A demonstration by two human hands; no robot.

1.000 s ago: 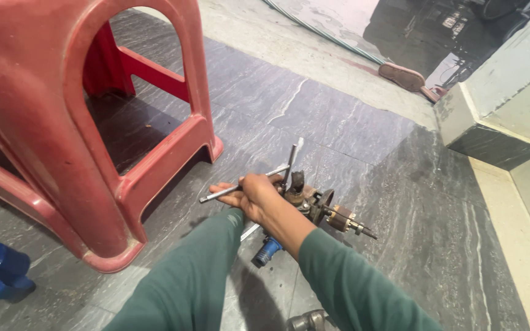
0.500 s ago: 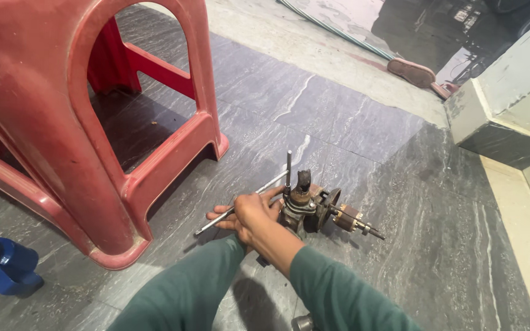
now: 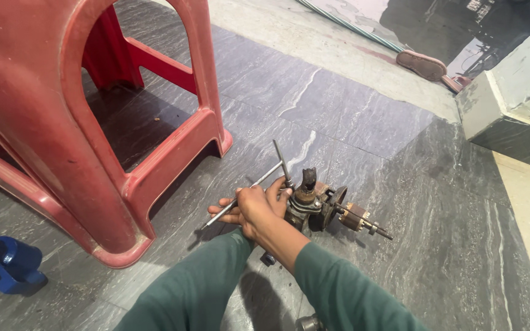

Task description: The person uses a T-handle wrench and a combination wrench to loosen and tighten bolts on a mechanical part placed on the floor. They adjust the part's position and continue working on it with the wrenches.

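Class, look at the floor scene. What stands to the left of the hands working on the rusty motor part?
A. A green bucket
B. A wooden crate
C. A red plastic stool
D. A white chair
C: a red plastic stool stands on the grey stone floor just left of the hands gripping the rusty motor part.

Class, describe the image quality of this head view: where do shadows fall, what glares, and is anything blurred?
Head view: soft daylight; the red stool shadows the grey floor beneath it; mild sheen on floor tiles; the motor part is sharp, sleeves at bottom edge slightly soft.
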